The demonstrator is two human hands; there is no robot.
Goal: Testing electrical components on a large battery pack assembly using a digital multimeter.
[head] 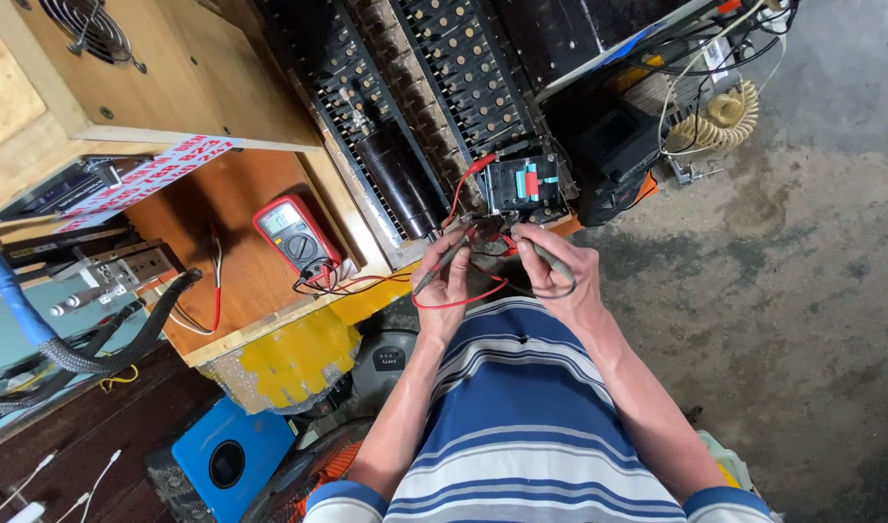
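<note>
The left hand (447, 281) grips a meter probe (442, 267) in clenched fingers. The right hand (558, 269) pinches another probe (552, 260) beneath a black switch block (523, 184). A red multimeter (296, 235) lies on the wooden surface (245, 281).

The tips of the two slim grey test probes (444, 266) are concealed between the left hand (446, 283) and the right hand (558, 269), so their contact points cannot be determined. The display of the red handheld multimeter (296, 235) is too small to be read. The round metal fan grille (87, 26) is cut off by the upper edge.
</note>
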